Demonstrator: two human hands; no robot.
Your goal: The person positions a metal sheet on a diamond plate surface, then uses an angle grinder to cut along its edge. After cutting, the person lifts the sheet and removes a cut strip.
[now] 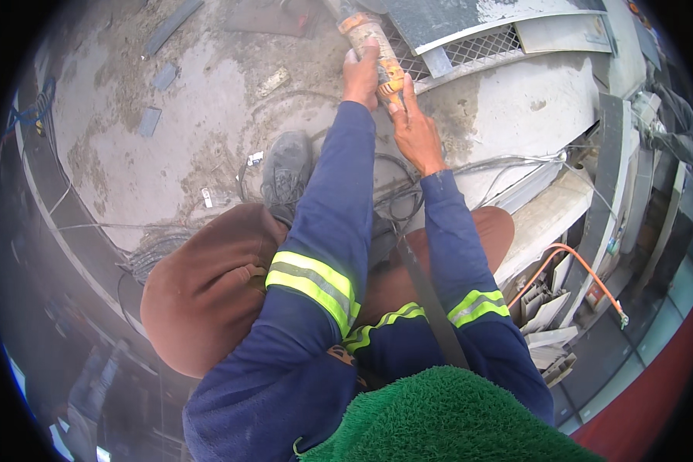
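Both my arms, in blue sleeves with yellow reflective bands, reach forward to a dusty grey and orange power tool (371,35). My left hand (359,77) is wrapped around its cylindrical body from the left. My right hand (417,131) is just below and to the right, pinching the tool's orange rear end with its fingertips. The tool's front end points up, toward a metal mesh panel (481,50) that lies on the concrete floor (208,100). The working head of the tool is cut off at the picture's top edge.
I squat in brown trousers, with my grey shoe (286,169) on the dusty concrete. Tangled dark cables (396,196) lie between my feet. Metal offcuts (150,121) are scattered at the left. At the right, an orange cable (585,269) runs over stacked white panels (543,219).
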